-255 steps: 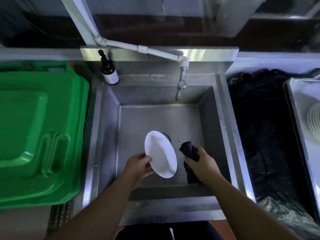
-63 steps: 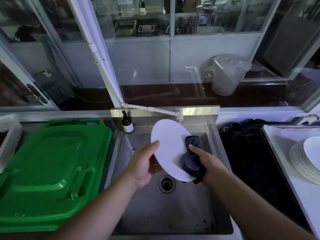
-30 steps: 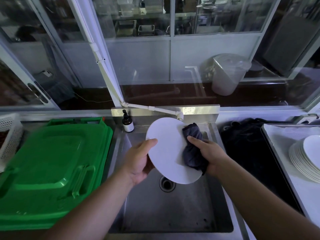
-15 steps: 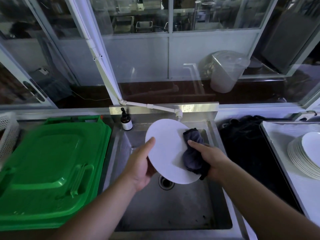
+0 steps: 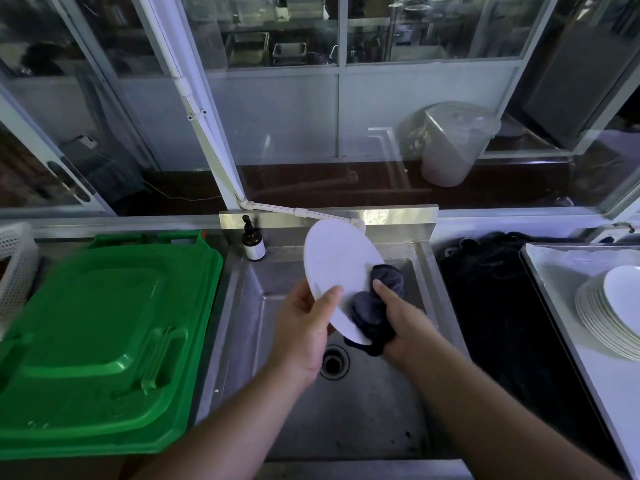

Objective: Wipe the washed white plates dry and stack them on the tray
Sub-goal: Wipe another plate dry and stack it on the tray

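A white plate (image 5: pixel 337 265) is held tilted above the steel sink (image 5: pixel 346 410). My left hand (image 5: pixel 304 327) grips its lower left edge, thumb on the face. My right hand (image 5: pixel 401 320) holds a dark cloth (image 5: pixel 372 306) bunched against the plate's lower right part. At the far right a stack of several white plates (image 5: pixel 609 313) lies on a pale tray (image 5: pixel 561 271).
A green plastic lid (image 5: pixel 104 341) covers the space left of the sink. A brown pump bottle (image 5: pixel 252 242) stands at the sink's back left corner. Dark fabric (image 5: pixel 502 306) lies between sink and tray. A white basket (image 5: pixel 14 265) is at the far left.
My right hand with the cloth has slid down from the plate's right edge to its lower right. The plate has turned a little more upright, and my left hand shifted its grip.
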{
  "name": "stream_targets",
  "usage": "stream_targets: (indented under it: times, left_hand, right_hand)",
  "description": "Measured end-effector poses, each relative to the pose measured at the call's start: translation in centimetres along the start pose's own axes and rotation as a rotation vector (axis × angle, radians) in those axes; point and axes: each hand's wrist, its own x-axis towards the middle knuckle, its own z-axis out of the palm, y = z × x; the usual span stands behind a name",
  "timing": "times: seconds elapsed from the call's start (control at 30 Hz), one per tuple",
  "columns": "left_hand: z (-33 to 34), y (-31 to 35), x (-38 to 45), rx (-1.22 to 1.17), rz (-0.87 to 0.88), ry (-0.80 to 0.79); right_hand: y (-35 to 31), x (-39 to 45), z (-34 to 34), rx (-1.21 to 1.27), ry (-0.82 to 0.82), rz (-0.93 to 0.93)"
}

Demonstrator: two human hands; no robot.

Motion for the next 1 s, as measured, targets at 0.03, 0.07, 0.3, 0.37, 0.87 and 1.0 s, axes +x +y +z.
stream_targets:
  times: [0.03,0.07,0.3,0.37,0.87,1.0]
  left_hand:
    - [0.2,-0.6,-0.2,0.041,0.051,0.007]
    - [0.2,-1.1,-0.4,0.079,0.098,0.008]
    - [-2.2,-1.5,0.5,0.31,0.113,-0.086]
    - [-3.4,-0.7,0.9,0.426,0.146,-0.055]
    - [-5.6,0.1,2.5,1.73,1.07,-0.757]
    - [-5.5,0.3,2.0,1.767,1.17,-0.831]
  right_hand:
    - [0.9,0.2,0.2,0.042,-0.008,0.03]
    - [1.5,0.4,0.1,0.064,-0.026,0.052]
    - [-0.5,0.9,-1.9,-0.033,0.044,-0.034]
    - [-1.0,0.9,-2.5,-0.06,0.093,-0.071]
    - [0.5,0.1,-4.7,-0.223,0.109,-0.091]
    - [0.7,0.4,-5.3,-0.227,0.053,-0.031]
